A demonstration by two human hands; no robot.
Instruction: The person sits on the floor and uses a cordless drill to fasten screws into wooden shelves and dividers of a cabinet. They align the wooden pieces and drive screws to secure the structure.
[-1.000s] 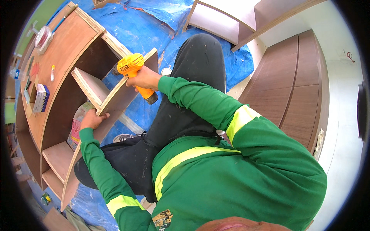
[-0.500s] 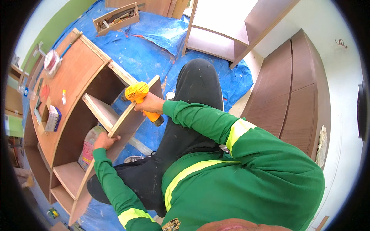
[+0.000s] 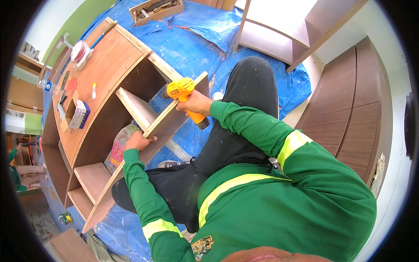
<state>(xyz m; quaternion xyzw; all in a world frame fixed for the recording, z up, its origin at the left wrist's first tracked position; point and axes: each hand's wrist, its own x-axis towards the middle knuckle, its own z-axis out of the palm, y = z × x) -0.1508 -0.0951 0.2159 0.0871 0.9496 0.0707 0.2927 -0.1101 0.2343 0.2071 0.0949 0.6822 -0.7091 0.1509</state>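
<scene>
Since the earlier frame my view has shifted; hands stay put. Left hand (image 3: 139, 141) fingers wrapped narrow over the edge of the upright panel (image 3: 168, 124). Right hand (image 3: 195, 104) fingers closed on the yellow drill (image 3: 182, 91), nose against the panel's top edge. Beyond lies the cabinet (image 3: 104, 74) on its side; blue tarp (image 3: 192, 43) open further out.

A blue tarpaulin (image 3: 192, 48) covered the floor. At the far side lay a shallow wooden tray of tools (image 3: 156, 9), with a pale open cabinet frame (image 3: 279, 30) to its right. Dark brown panels (image 3: 349, 113) stood along the right. A small blue-and-white box (image 3: 80, 114) and a red-lidded jar (image 3: 80, 52) sat at the left
</scene>
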